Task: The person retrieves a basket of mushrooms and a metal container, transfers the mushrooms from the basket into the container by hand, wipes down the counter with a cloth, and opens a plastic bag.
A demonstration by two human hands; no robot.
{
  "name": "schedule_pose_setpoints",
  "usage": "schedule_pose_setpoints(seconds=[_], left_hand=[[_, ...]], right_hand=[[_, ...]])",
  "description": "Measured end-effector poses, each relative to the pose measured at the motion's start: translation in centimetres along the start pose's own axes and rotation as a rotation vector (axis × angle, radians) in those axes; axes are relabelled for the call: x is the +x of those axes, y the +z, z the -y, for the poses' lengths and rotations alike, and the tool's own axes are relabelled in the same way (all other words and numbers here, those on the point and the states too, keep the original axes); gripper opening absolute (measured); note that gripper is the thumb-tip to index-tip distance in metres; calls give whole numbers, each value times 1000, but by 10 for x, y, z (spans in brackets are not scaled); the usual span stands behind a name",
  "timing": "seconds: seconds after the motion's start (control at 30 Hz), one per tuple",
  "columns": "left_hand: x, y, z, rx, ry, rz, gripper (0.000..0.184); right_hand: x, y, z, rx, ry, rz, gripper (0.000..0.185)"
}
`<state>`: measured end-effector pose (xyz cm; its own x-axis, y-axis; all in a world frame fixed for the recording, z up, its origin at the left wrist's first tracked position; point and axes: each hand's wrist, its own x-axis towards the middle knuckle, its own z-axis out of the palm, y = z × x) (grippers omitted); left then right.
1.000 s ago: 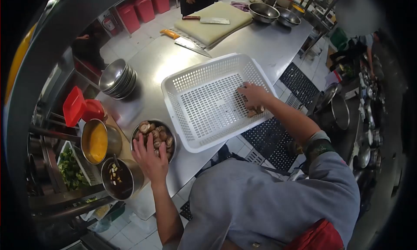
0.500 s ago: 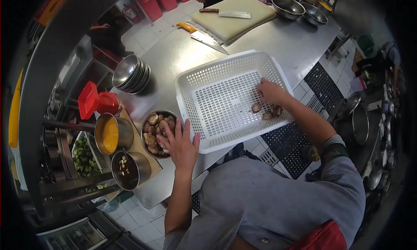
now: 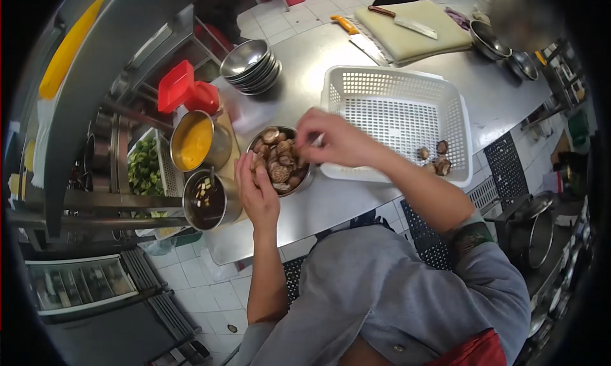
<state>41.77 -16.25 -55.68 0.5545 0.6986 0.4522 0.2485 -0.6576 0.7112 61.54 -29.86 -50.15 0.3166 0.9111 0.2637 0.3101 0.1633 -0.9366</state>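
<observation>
A steel bowl [image 3: 304, 186] filled with brown mushrooms [image 3: 280, 162] stands on the steel table. My left hand [image 3: 258, 194] lies along the bowl's left side, fingers stretched out and reaching to the mushrooms at the rim. Over the right rim, my right hand [image 3: 334, 140] is blurred, its fingers curled in; what they hold, if anything, is hidden. To the right is a white perforated plastic basket [image 3: 407, 79]. Several mushrooms [image 3: 442, 167] lie in its lower right corner, partly behind my right forearm.
Left of the bowl stand a pot of yellow liquid [image 3: 194, 143] and a pot of dark sauce [image 3: 207, 204]. Behind are red containers [image 3: 176, 87] and stacked steel bowls [image 3: 247, 60]. An orange-handled knife [image 3: 347, 26] and a cleaver [image 3: 414, 26] by the cutting board [image 3: 414, 44] lie farther back.
My right hand has moved left from the basket to the mushroom bowl. My left hand has shifted from the bowl's right side to its left side. The view has turned left.
</observation>
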Motion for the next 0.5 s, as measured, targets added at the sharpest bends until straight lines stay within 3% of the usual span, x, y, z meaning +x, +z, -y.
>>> schedule_pose_setpoints(seconds=[0.13,0.27,0.3,0.4,0.5], left_hand=[[-15,-19,20,53,50,85,46],[-29,-15,25,99,150,153,65],[-27,-11,29,120,190,175,76],[-17,-1,30,153,223,183,84],[-4,5,32,20,278,166,90]], right_hand=[[31,67,-44,-236,-152,87,15],[41,66,-40,-323,-216,119,24],[44,61,-41,-281,-135,132,29],[50,53,-34,-348,1,221,32],[53,49,-28,-361,0,331,39]])
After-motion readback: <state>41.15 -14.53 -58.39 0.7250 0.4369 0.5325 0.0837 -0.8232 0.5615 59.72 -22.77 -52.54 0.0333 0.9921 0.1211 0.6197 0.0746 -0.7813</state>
